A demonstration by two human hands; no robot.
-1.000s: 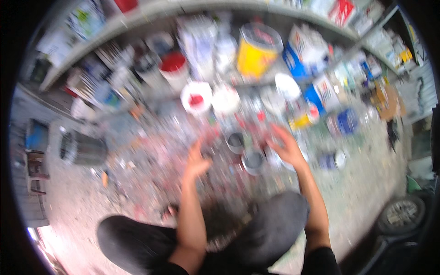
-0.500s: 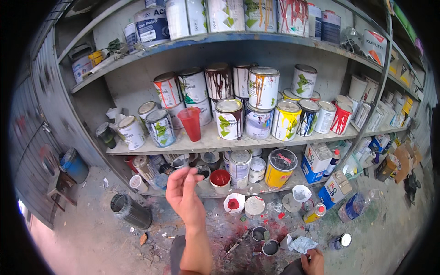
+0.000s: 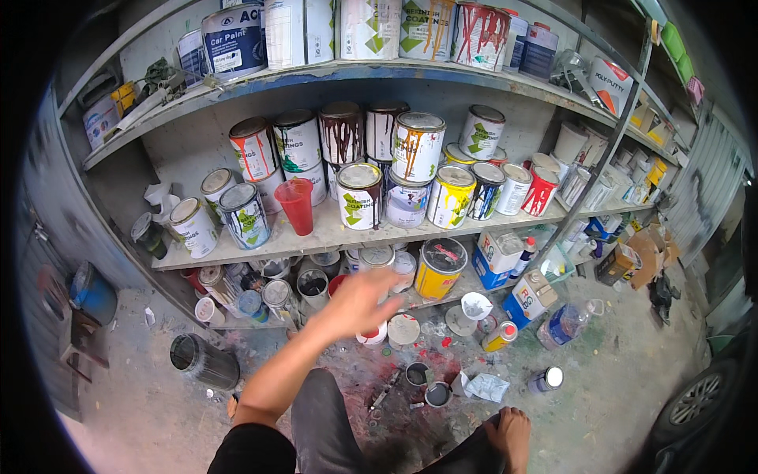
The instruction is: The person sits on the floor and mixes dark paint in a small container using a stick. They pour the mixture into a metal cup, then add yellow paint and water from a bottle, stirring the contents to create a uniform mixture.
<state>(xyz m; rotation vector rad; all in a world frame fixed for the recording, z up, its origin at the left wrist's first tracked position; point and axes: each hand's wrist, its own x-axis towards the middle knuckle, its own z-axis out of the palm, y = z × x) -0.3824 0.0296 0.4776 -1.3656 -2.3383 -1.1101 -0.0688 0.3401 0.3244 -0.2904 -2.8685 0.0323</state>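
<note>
My left hand [image 3: 359,304] reaches forward past the lower shelf's front, blurred, with its fingers stretched apart and nothing visible in them. It passes in front of a tub of red paint [image 3: 337,284] and a white cup with red in it [image 3: 372,332], partly hiding both. A yellow can [image 3: 440,268] stands just beyond the fingertips. My right hand [image 3: 509,437] lies over my right knee, fingers loosely bent and holding nothing visible. Near it on the floor are a crumpled pale sheet [image 3: 487,388] and two small dark cups, one of them grey inside [image 3: 438,394].
Paint-streaked cans fill the shelves [image 3: 260,246], with a red plastic cup [image 3: 295,207] among them. On the floor stand a dark bucket [image 3: 204,361], a yellow spray can [image 3: 500,336], a clear bottle [image 3: 564,324] and a small can [image 3: 546,379]. A car wheel [image 3: 696,401] shows at right.
My left hand has swung right and forward, its bent fingers now stretched out. My right hand has moved from beside the crumpled sheet onto the knee. The whole view has shifted.
</note>
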